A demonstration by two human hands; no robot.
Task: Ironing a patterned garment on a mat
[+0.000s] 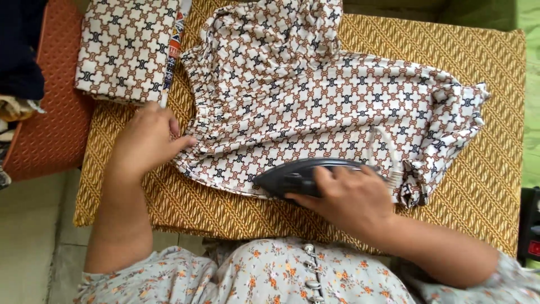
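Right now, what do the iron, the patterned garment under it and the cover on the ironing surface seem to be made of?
Iron: dark, smooth body with a dull sheen, likely hard plastic; its soleplate is hidden. Patterned garment: thin woven cloth, probably cotton or rayon, since it puckers at the gathered waistband and lies in soft wrinkles. Ironing cover: matte brown-and-yellow printed cloth, draping over the edge; fibre unclear.

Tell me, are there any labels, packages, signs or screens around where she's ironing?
Label strip: a narrow printed band, red, blue and white, along the right edge of the folded patterned cloth at upper left.
No packages, signs or screens show clearly; a dark object with a red spot sits at the right edge.
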